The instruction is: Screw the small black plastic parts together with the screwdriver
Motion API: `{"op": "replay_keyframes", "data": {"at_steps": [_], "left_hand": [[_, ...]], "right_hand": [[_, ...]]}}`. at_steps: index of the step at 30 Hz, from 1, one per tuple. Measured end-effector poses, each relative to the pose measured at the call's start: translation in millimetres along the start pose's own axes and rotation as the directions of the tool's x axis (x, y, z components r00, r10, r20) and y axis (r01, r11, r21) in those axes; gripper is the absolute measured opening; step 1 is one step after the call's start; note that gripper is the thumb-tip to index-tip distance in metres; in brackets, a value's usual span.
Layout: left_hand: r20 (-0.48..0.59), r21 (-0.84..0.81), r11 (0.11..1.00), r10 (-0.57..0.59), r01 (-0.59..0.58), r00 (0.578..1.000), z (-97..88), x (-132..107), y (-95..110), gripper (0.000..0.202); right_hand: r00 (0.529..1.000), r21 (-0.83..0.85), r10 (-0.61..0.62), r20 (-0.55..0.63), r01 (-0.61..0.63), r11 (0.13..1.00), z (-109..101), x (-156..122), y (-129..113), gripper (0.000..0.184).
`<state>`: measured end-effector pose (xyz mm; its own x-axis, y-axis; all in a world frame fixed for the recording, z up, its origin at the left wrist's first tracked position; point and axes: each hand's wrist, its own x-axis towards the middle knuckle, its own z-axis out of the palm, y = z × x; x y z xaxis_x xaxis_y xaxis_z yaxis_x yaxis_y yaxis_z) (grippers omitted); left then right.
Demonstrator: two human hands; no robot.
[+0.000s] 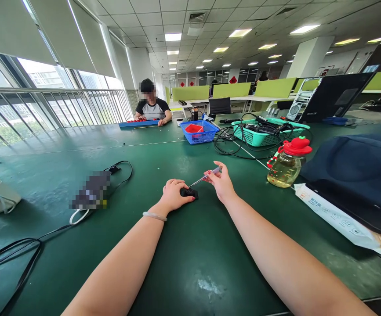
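My left hand [174,194] is closed around a small black device [190,193], pressing it against the green tabletop. What kind of device it is I cannot make out. In my right hand [222,182] a screwdriver [204,176] with a clear handle is pinched between the fingers. Its thin metal shaft slants down to the left, and the tip is at or just above the black device's top. Whether the tip touches a screw is too small to tell.
A blue basket [199,134] and a green basket [259,136] full of cables stand ahead. At right are a red-lidded bottle [287,164], a dark blue bag [358,171] and a white packet [337,217]. Black cables [28,259] lie left. Another person [152,109] sits across the table.
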<state>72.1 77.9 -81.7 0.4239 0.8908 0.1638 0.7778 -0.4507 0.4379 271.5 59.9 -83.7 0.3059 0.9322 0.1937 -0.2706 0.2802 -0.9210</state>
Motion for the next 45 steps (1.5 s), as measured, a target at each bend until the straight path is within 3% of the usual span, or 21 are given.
{"op": "replay_keyframes", "data": {"at_steps": [15,23,31,45], "left_hand": [[-0.003,-0.008,1.0,-0.008,0.008,1.0,0.9,-0.3,1.7,0.042],[-0.004,0.003,1.0,0.003,-0.003,1.0,0.4,-0.6,1.8,0.044],[0.003,0.009,1.0,0.001,-0.001,1.0,0.9,0.7,1.4,0.044],[0.008,0.01,1.0,0.005,-0.005,1.0,-1.4,-0.3,3.1,0.045]], "right_hand": [[0.983,-0.134,-0.183,0.031,0.185,0.974,1.6,-1.5,-6.9,0.052],[0.949,-0.144,-0.265,0.173,0.291,0.946,5.9,-7.9,-13.7,0.054],[0.956,-0.131,-0.245,0.162,0.267,0.955,11.7,-11.7,-16.7,0.058],[0.975,-0.102,-0.197,0.106,0.208,0.973,3.5,-3.0,-6.6,0.061]]}}
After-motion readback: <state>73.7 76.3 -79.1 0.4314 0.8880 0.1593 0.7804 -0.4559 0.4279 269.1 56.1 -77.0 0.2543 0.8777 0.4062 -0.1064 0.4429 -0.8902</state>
